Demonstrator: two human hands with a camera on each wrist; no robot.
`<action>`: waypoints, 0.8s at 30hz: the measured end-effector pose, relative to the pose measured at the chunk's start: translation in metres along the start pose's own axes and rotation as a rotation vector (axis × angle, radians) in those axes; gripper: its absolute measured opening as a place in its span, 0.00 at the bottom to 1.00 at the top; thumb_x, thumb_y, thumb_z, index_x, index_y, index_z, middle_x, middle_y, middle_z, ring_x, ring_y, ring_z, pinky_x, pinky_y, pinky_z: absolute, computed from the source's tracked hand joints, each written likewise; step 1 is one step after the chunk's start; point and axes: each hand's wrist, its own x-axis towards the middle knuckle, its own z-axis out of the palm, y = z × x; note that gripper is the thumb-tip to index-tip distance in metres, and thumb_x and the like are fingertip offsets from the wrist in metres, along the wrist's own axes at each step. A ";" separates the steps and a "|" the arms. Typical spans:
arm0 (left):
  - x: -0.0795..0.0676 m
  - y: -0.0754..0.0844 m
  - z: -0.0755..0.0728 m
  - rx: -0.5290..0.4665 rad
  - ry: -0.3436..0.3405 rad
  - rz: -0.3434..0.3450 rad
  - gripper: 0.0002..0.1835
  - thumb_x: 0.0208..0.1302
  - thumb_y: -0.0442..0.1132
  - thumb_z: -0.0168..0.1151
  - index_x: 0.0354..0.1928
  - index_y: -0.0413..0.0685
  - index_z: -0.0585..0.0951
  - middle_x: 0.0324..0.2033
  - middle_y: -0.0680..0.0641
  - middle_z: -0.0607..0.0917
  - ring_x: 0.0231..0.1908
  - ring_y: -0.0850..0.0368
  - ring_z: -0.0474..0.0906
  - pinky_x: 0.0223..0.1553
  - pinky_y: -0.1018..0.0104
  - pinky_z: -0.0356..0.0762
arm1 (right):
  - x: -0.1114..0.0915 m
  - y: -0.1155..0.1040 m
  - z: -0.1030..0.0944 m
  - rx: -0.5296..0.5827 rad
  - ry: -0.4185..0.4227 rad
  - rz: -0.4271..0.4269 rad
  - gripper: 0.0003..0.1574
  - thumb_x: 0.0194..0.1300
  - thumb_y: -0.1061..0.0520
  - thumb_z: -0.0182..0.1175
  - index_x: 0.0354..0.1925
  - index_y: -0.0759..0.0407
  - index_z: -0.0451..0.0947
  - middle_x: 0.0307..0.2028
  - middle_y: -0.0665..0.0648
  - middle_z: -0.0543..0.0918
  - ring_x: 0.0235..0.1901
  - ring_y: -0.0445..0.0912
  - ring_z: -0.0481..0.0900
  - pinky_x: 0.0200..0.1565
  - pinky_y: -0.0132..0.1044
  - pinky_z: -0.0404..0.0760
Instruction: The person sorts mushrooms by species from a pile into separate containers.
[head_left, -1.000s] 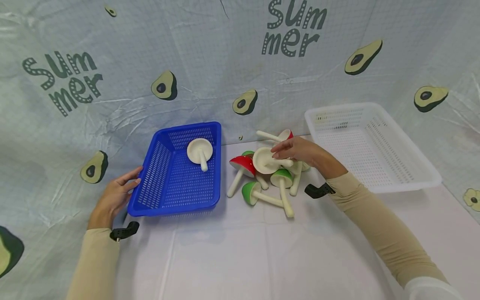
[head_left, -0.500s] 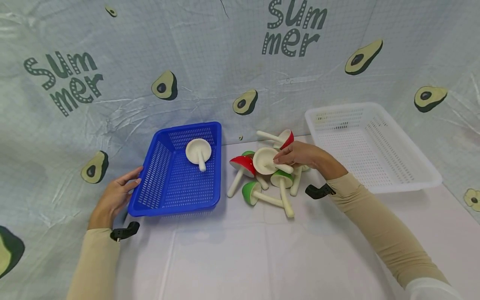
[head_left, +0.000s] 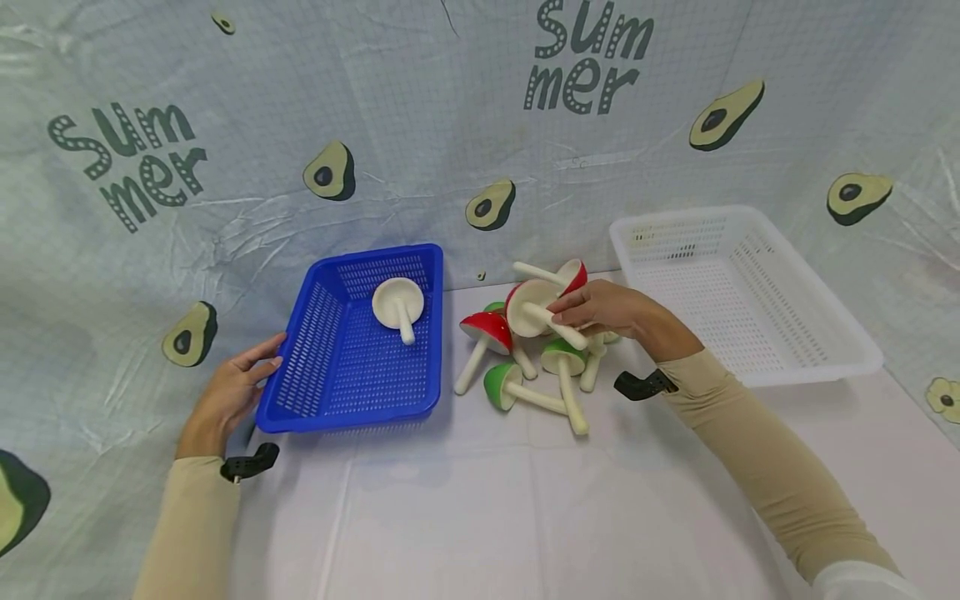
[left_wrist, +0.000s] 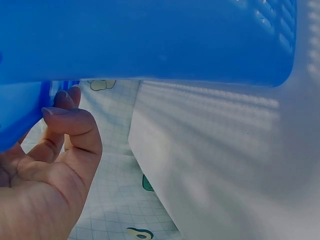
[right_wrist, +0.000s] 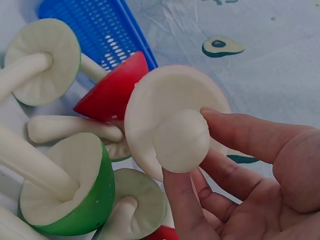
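My right hand (head_left: 603,307) pinches the stem of a red-capped toy mushroom (head_left: 528,308) over a pile. In the right wrist view its pale underside (right_wrist: 175,85) faces the camera, stem end between thumb and fingers. Around it lie a red mushroom (head_left: 486,331) and green mushrooms (head_left: 501,387), (right_wrist: 65,190) with white stems; part of the pile is hidden by the hand. At the far left my left hand (head_left: 232,392) holds the rim of a blue plastic basket (head_left: 348,421), its fingers curled at the edge in the left wrist view. A pale mushroom (head_left: 397,302) lies stem-forward inside the basket.
A white plastic basket (head_left: 795,371) stands right of the pile, beside my right forearm. Another red mushroom (head_left: 573,275) lies at the back of the pile, near the patterned wall sheet (head_left: 420,125). A pale cloth (head_left: 450,517) covers the table.
My right hand has closed on the mushroom's stem and tipped its cap up, so its red edge shows. The left hand stays on the blue basket's rim.
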 end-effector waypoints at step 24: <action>0.003 -0.003 -0.002 0.012 -0.006 0.002 0.35 0.74 0.45 0.62 0.78 0.53 0.62 0.53 0.58 0.70 0.44 0.67 0.78 0.39 0.73 0.81 | 0.007 -0.012 0.013 0.156 -0.011 -0.099 0.33 0.71 0.60 0.63 0.71 0.64 0.69 0.65 0.63 0.75 0.54 0.44 0.82 0.66 0.49 0.75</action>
